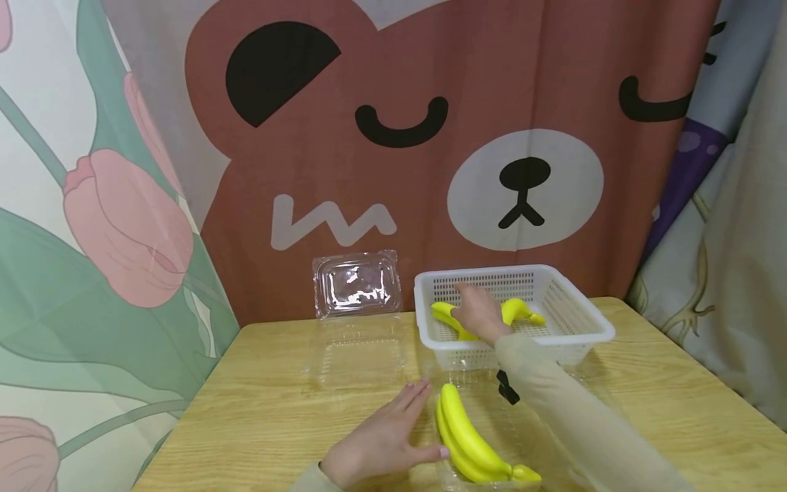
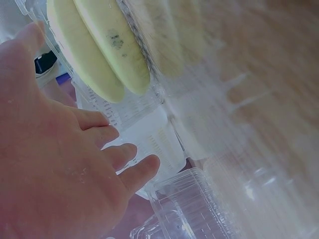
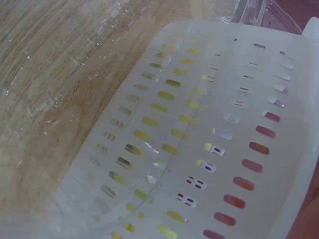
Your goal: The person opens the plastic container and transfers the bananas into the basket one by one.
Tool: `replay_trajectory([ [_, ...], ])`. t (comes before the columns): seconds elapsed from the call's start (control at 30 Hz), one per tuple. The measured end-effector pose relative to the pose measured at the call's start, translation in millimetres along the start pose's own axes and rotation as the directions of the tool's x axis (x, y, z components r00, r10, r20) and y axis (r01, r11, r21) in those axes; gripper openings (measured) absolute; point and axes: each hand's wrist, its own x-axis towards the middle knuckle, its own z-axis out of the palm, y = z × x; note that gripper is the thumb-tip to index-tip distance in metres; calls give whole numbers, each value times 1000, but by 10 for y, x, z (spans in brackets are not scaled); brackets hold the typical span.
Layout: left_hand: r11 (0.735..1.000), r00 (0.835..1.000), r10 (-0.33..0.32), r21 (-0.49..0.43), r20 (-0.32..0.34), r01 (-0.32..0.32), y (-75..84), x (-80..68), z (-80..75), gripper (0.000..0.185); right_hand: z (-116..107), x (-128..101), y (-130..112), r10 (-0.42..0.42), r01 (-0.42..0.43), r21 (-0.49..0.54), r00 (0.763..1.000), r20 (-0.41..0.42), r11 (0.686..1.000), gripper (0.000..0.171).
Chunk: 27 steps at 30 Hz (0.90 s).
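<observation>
A white slotted basket [image 1: 589,316] stands at the back of the wooden table [image 1: 277,410] and holds a bunch of yellow bananas [image 1: 524,311]. My right hand [image 1: 476,311] reaches into the basket, fingers curved over the middle of that bunch. Nearer to me, a second bunch of bananas [image 1: 470,437] lies in a clear plastic tray [image 1: 522,437]. My left hand [image 1: 413,425] rests flat on the table with straight fingers, its thumb against the tray's left side by these bananas [image 2: 99,45]. The right wrist view shows only the basket wall [image 3: 224,124].
An open clear clamshell box [image 1: 356,355] sits left of the basket, its lid [image 1: 356,283] propped against the bear-print curtain [image 1: 430,137]. Fabric hangs along the back and both sides of the table. Bare wood lies on the table's left [image 1: 246,424] and right.
</observation>
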Motion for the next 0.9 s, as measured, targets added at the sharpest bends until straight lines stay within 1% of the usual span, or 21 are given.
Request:
replay_trajectory([
  [0.23, 1000, 1000, 7, -9, -1, -7, 1, -7, -2, 102, -15, -51, -24, -21, 21, -8, 1000, -1, 1000, 56],
  [0.37, 1000, 1000, 7, -12, -1, -7, 0, -6, -6, 102, -61, -126, -76, -61, 61, 8, 998, 3, 998, 56],
  [0.47, 1000, 1000, 6, -17, -1, -6, -5, -5, -7, 102, -115, -200, -132, -112, 112, 33, 994, 7, 993, 55],
  [0.6, 1000, 1000, 7, -29, 4, -7, -11, -6, -9, 101, -201, -315, -212, -188, 188, 52, 982, -3, 981, 53],
  [0.77, 999, 1000, 1, -50, 12, 0, -8, -12, -11, 101, -305, -512, -321, -255, 256, 52, 967, -21, 965, 52],
  [0.9, 998, 1000, -7, -60, 18, 8, -6, -14, -5, 100, -375, -700, -422, -304, 307, 46, 951, -56, 951, 50],
])
